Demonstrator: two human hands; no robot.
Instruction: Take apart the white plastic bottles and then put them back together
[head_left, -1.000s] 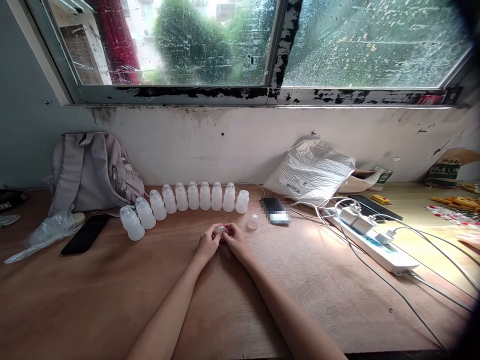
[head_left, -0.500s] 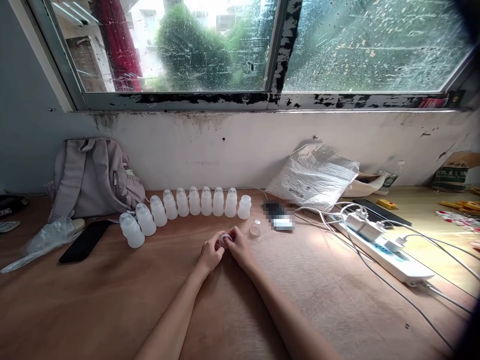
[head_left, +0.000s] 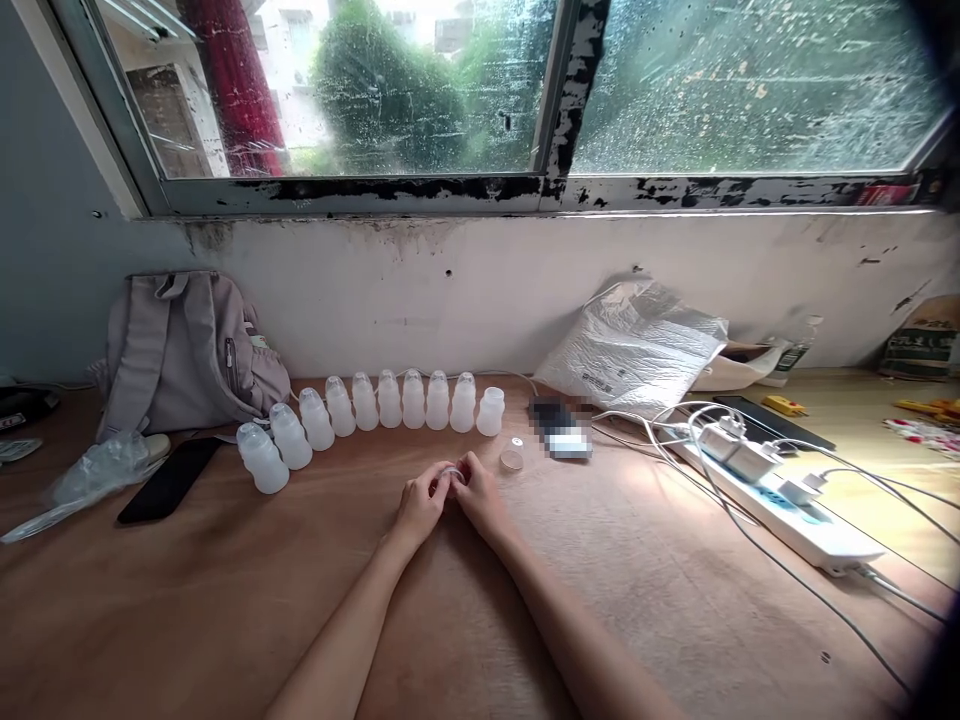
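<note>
My left hand (head_left: pixel 421 503) and my right hand (head_left: pixel 478 497) meet above the brown table (head_left: pixel 450 620), fingers closed around a small translucent ring (head_left: pixel 452 472). Most of the ring is hidden by fingers and thumbs. Just right of my right hand, a clear dome-shaped cap (head_left: pixel 512 456) stands on the table. Behind the hands, several small frosted baby bottles with clear caps form a curved row, from the nearest bottle (head_left: pixel 262 458) at the left towards the wall. At the row's right end is a shorter bottle (head_left: pixel 491 411) without the tall dome cap.
A grey backpack (head_left: pixel 187 345), a plastic bag (head_left: pixel 101 475) and a black phone (head_left: pixel 171 480) lie at the left. On the right are a silver bag (head_left: pixel 637 345), a blurred-out item (head_left: pixel 562 430) and a white power strip (head_left: pixel 825 540) with chargers and trailing cables.
My fingers have turned the ring, and less of its round face shows now. Both hands stay in about the same place. The bottles and cap have not moved.
</note>
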